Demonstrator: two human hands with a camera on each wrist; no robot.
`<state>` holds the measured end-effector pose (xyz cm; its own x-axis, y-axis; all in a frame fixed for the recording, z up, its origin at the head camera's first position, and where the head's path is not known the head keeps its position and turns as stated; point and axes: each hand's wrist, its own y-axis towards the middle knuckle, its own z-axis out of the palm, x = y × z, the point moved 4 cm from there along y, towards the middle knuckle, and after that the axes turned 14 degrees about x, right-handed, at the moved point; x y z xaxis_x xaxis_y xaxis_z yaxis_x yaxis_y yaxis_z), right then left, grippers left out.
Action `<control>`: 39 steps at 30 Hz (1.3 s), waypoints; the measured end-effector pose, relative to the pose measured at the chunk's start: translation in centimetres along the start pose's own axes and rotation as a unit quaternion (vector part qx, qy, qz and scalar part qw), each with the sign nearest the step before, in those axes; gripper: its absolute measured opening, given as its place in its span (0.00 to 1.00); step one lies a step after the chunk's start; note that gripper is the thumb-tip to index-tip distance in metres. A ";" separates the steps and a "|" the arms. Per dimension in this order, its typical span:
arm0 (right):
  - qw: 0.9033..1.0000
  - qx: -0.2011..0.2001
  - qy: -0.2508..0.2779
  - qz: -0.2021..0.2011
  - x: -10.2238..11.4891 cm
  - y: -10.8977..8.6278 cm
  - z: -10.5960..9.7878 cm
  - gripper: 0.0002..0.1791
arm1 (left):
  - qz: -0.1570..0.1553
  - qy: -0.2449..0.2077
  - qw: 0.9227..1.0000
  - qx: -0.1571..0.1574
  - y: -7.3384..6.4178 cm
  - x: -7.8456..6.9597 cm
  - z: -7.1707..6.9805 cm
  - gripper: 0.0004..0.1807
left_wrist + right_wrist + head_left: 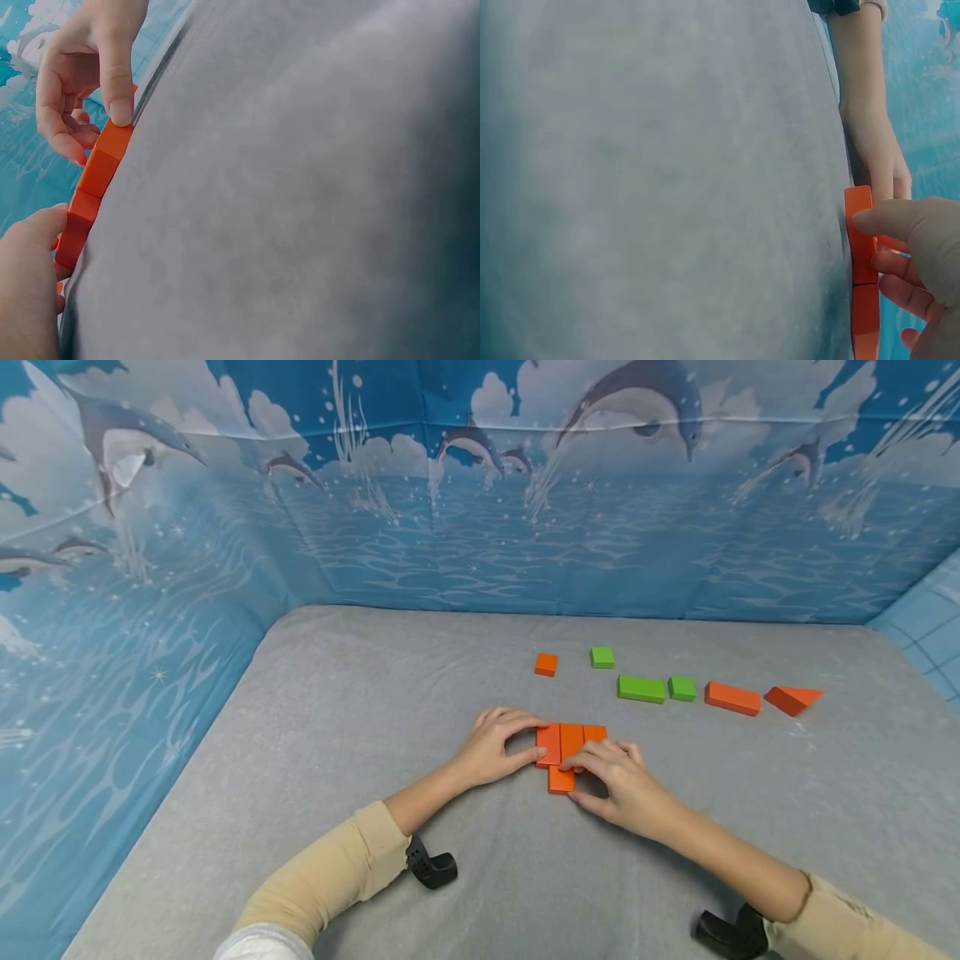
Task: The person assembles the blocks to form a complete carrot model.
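In the head view, three orange blocks lie side by side in a row, with the left block [548, 745] beside the middle block [572, 739] and the right block [595, 732]. A small orange block [561, 781] touches the row's near side. My left hand [491, 750] holds the left block, its index finger at the far corner and thumb on the left side. With thumb and index finger, my right hand [626, 783] pinches the small block; its fingers partly hide the right block. In the left wrist view, the right thumb presses the orange block's [103, 161] end.
Behind the hands lie a small orange block [546, 664], a small green block [602, 657], a long green block [641, 688], another green block [682, 688], a long orange block [732, 698] and an orange triangular block [793, 700]. A dolphin-print curtain [480, 552] borders the grey cloth [360, 693].
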<state>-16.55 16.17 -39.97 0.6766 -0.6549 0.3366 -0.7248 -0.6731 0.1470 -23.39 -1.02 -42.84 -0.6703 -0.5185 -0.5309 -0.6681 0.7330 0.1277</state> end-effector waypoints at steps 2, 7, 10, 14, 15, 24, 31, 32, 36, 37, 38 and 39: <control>1.000 -0.002 0.002 -0.001 0.0 0.0 0.0 0.17 | 0.000 -0.001 1.000 0.000 0.0 0.0 0.0 0.20; 0.999 -0.003 0.049 -0.008 -0.6 0.3 -0.6 0.19 | 0.001 -0.003 1.000 -0.002 0.0 0.1 0.1 0.20; 0.997 -0.011 0.078 -0.003 -1.5 1.2 -1.8 0.19 | -0.001 -0.004 1.000 -0.002 0.0 0.2 0.1 0.20; 0.995 -0.003 0.097 0.035 -3.5 3.3 -3.8 0.19 | -0.006 -0.003 1.000 0.000 -0.1 0.3 0.1 0.20; 0.993 0.005 0.104 0.048 -4.1 3.9 -4.1 0.20 | -0.006 -0.002 1.000 0.000 -0.1 0.3 0.1 0.20; 0.980 0.088 0.140 0.115 -8.5 8.2 -4.4 0.24 | -0.004 0.001 1.000 -0.003 -0.2 0.3 0.1 0.20; 0.974 0.093 0.174 0.108 -10.4 9.7 -3.3 0.28 | 0.000 -0.001 1.000 -0.002 -0.2 0.2 0.2 0.21; 0.975 0.092 0.176 0.102 -10.6 9.8 -3.2 0.28 | -0.001 -0.001 1.000 -0.001 -0.2 0.2 0.2 0.20; 0.976 0.090 0.182 0.079 -11.1 10.3 -2.5 0.26 | -0.002 0.001 1.000 0.000 -0.2 0.2 0.2 0.21; 0.976 0.092 0.181 0.075 -11.2 10.4 -2.4 0.26 | -0.002 0.002 1.000 0.000 -0.2 0.2 0.2 0.21; 0.977 0.094 0.180 0.071 -11.2 10.5 -2.3 0.26 | -0.003 0.002 1.000 0.000 -0.2 0.2 0.3 0.21; 0.977 0.096 0.180 0.069 -11.2 10.6 -2.2 0.26 | -0.003 0.002 1.000 0.000 -0.2 0.2 0.3 0.21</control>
<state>-32.05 17.09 -40.17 0.4593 -0.6046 0.6508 -0.7446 -0.6616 -0.0890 -23.33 -1.14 -43.22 -0.6681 -0.5242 -0.5280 -0.6718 0.7301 0.1252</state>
